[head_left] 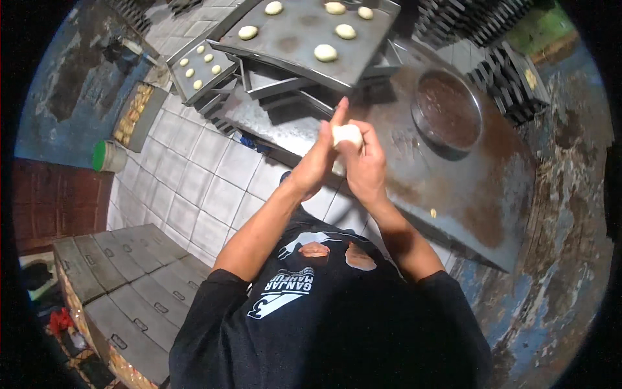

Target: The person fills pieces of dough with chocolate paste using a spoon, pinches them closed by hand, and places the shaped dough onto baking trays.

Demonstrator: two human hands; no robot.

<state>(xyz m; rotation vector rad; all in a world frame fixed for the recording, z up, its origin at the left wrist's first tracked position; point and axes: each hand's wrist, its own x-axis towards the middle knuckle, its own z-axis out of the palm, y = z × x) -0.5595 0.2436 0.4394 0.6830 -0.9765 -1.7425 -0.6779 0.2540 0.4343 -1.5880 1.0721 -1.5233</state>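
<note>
A pale, smooth dough ball point(350, 134) is held between my two hands, over the near edge of the metal table. My right hand point(368, 167) curls around it, with the thumb pressed on its near side. My left hand point(312, 167) bears against its left side, one finger pointing up and away; its palm side is partly hidden. Just beyond my hands, a large metal baking tray point(295, 47) carries several similar dough balls, spaced apart. To the right stands a round metal bowl point(480, 120) of dark brown paste point(447, 107).
The metal table point(479, 194) has a small yellowish scrap point(433, 212) near its front edge. More trays are stacked crosswise under the large one. A smaller tray point(184, 83) of dough balls sits at left. Lidded grey boxes point(136, 285) stand lower left; a green-topped bucket point(109, 157) is by the wall.
</note>
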